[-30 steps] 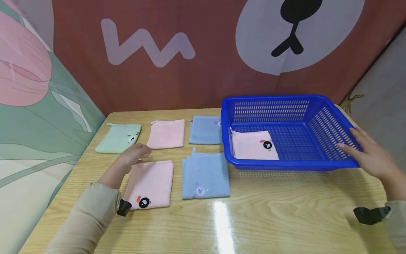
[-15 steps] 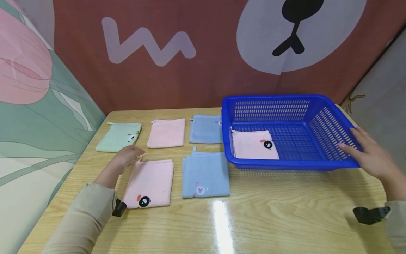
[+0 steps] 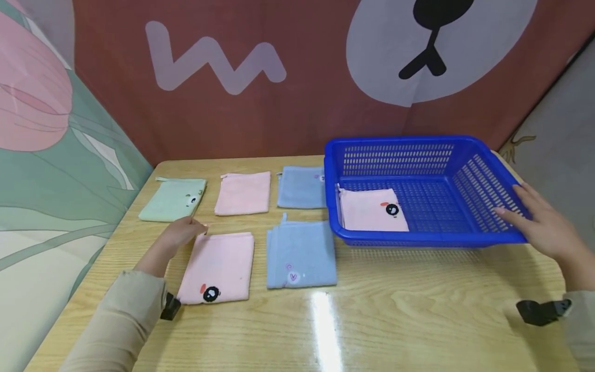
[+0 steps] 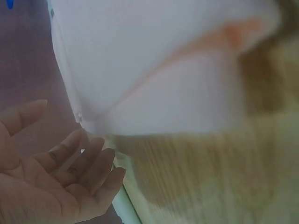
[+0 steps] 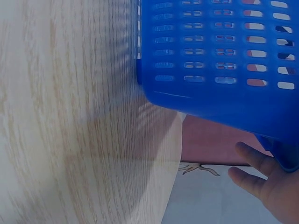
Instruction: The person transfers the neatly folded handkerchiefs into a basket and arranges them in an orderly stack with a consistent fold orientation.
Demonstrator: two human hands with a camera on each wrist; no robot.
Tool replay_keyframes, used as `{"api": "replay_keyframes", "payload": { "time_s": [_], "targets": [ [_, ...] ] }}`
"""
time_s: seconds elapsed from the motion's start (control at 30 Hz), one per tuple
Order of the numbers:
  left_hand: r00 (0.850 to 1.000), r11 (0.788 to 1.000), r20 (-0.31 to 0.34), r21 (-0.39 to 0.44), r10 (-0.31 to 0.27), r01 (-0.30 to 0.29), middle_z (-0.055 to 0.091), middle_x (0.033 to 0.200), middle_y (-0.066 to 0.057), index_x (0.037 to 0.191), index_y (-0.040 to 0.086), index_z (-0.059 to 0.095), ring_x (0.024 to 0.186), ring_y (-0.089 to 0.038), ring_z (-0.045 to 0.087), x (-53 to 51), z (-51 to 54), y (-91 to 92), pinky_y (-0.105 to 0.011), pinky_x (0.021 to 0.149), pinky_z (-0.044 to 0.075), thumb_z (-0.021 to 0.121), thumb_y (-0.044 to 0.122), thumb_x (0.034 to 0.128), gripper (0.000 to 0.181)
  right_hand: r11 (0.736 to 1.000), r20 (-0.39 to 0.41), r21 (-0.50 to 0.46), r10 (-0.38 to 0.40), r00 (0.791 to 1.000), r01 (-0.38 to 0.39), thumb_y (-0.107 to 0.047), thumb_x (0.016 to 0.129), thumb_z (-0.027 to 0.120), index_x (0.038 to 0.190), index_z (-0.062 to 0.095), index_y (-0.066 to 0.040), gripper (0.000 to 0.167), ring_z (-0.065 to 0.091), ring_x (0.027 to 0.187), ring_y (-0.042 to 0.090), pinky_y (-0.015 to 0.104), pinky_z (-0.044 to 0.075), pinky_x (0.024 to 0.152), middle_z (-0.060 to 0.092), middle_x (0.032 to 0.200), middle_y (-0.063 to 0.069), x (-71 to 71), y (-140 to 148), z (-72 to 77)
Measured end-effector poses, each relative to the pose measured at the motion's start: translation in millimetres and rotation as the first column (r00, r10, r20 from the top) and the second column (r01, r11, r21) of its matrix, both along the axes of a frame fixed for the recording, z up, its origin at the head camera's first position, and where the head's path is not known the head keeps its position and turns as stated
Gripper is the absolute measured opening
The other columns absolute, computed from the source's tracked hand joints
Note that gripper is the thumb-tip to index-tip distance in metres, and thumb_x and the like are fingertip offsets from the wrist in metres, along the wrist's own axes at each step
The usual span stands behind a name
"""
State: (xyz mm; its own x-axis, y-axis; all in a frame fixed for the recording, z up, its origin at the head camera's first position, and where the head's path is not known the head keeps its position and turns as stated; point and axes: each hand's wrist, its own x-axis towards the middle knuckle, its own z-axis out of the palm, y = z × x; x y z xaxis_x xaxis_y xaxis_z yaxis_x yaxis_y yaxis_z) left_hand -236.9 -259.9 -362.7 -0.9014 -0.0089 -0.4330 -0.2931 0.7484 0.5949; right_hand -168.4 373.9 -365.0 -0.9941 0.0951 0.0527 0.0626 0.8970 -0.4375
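My left hand point(image 3: 178, 235) hovers by the upper left corner of a folded pink towel point(image 3: 225, 263) with an embroidered eye. The left wrist view shows that hand point(image 4: 65, 172) with thumb and fingers apart, nothing between them, beside the blurred pink towel point(image 4: 154, 98). At the right, my right hand point(image 3: 548, 227) holds the right rim of a blue plastic basket point(image 3: 418, 238), thumb over the inner side. In the right wrist view, fingers point(image 5: 254, 170) extend outside the basket wall point(image 5: 205, 98). Inside the basket, at its left, lies a folded pink towel point(image 3: 372, 209).
A green towel point(image 3: 169, 201), a plain pink towel point(image 3: 243, 194) and a blue towel point(image 3: 301, 188) lie along the back of the wooden table point(image 3: 395, 310). Another blue towel point(image 3: 302, 253) sits in front, left of the basket. A printed cloth point(image 3: 279, 124) hangs behind.
My left hand has drawn back slightly left and toward me, away from the plain pink towel. My right hand and the basket have stayed in place.
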Motion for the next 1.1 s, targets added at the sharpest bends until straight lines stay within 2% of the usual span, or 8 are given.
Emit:
{"api": "replay_keyframes", "payload": {
  "time_s": [0.13, 0.3, 0.53, 0.97, 1.1],
  "targets": [
    [1.000, 1.000, -0.006, -0.023, -0.014, 0.014, 0.040, 0.111, -0.023, 0.105, -0.005, 0.043, 0.096, -0.032, 0.039, -1.2, -3.4, -1.7, -0.043, 0.078, 0.036, 0.048, 0.026, 0.0857, 0.037, 1.000, 0.001, -0.002, 0.001, 1.000, -0.001, -0.034, 0.091, 0.037, 0.134, -0.007, 0.000, 0.070, -0.012, 0.119, 0.046, 0.067, 0.001, 0.084, -0.018, 0.138, 0.019, 3.7, -7, 7.5],
    [0.999, 0.998, -0.005, -0.058, -0.038, 0.038, 0.043, 0.102, -0.019, 0.107, -0.006, 0.042, 0.089, -0.029, 0.040, -3.5, -5.7, -2.5, -0.037, 0.071, 0.037, 0.053, 0.023, 0.0834, 0.039, 1.000, -0.004, -0.006, 0.005, 1.000, -0.005, -0.034, 0.091, 0.037, 0.135, -0.006, 0.000, 0.070, -0.012, 0.120, 0.045, 0.067, 0.001, 0.084, -0.017, 0.138, 0.019, 4.3, -7, 7.1],
    [0.996, 0.989, -0.007, -0.117, -0.094, 0.093, 0.045, 0.104, -0.020, 0.109, -0.007, 0.042, 0.090, -0.030, 0.043, -4.4, -8.8, -2.1, -0.040, 0.075, 0.039, 0.057, 0.014, 0.0810, 0.038, 1.000, 0.003, -0.006, 0.001, 1.000, -0.001, -0.035, 0.091, 0.037, 0.135, -0.006, -0.001, 0.071, -0.011, 0.120, 0.046, 0.068, 0.002, 0.083, -0.017, 0.138, 0.018, 3.3, -6, 7.1],
    [0.987, 0.964, -0.028, -0.221, -0.160, 0.150, 0.045, 0.107, -0.024, 0.108, -0.008, 0.045, 0.089, -0.031, 0.045, -3.6, -13.4, 4.4, -0.041, 0.075, 0.041, 0.055, 0.007, 0.0803, 0.033, 1.000, 0.005, -0.017, -0.005, 1.000, 0.005, -0.036, 0.091, 0.036, 0.135, -0.007, -0.001, 0.070, -0.013, 0.120, 0.045, 0.067, 0.000, 0.084, -0.018, 0.138, 0.018, 4.2, -6, 7.7],
    [0.974, 0.939, -0.040, -0.276, -0.223, 0.204, 0.047, 0.102, -0.023, 0.105, -0.008, 0.046, 0.085, -0.030, 0.046, -2.6, -11.0, 7.8, -0.039, 0.070, 0.042, 0.053, 0.006, 0.0808, 0.028, 1.000, 0.001, -0.018, -0.003, 1.000, 0.003, -0.035, 0.091, 0.036, 0.135, -0.007, -0.002, 0.070, -0.013, 0.120, 0.045, 0.068, 0.000, 0.084, -0.017, 0.138, 0.018, 4.1, -5, 7.4]
  ]
}}
